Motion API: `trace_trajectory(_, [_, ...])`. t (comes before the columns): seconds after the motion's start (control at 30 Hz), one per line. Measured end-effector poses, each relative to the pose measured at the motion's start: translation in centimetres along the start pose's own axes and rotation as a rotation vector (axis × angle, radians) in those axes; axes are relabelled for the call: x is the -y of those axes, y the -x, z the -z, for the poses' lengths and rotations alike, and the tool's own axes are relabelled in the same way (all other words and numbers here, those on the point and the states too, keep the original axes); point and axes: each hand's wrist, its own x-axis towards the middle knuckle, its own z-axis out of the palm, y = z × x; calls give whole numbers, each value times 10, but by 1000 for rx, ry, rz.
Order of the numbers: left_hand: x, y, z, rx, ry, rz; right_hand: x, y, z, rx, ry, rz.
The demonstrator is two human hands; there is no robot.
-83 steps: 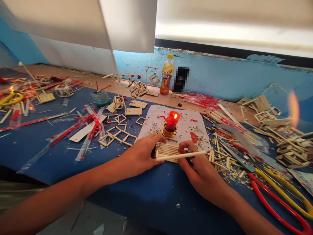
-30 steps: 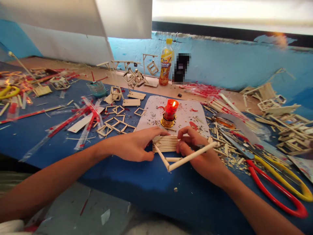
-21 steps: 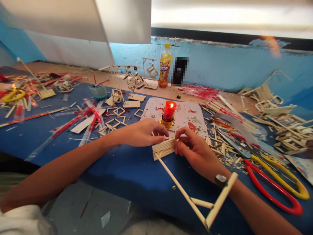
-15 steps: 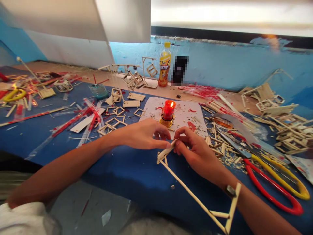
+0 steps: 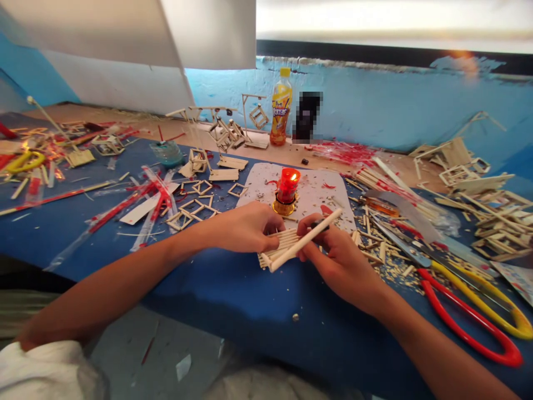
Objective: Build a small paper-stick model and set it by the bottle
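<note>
Between my two hands is a small wooden stick stand (image 5: 306, 240), made of a flat base of sticks side by side with a longer stick rising from one corner. My left hand (image 5: 246, 226) is closed on the left edge of the base, thumb on top. My right hand (image 5: 336, 253) is closed at the other side, its fingers partly hidden behind the long stick, which slants up to the right. A lit red candle (image 5: 287, 188) in a gold-coloured holder burns just beyond my hands on a white board (image 5: 254, 183).
Large scissors (image 5: 468, 328) with red and yellow handles lie at the right, beside many cut stick pieces (image 5: 391, 272). Stick frames (image 5: 497, 222) are piled far right. Small stick frames (image 5: 194, 211) lie left of the board. A drink bottle (image 5: 281, 108) stands by the wall.
The stick stand has been turned: its long stick reached down towards my right forearm and now points up and right, with the base's row of sticks showing. Both hands stay closed on it.
</note>
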Motion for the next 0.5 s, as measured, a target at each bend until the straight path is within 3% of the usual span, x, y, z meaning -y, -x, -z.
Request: trace_trajectory(0.5, [14, -17, 4, 154, 141, -52, 6, 1, 7, 29, -183, -59])
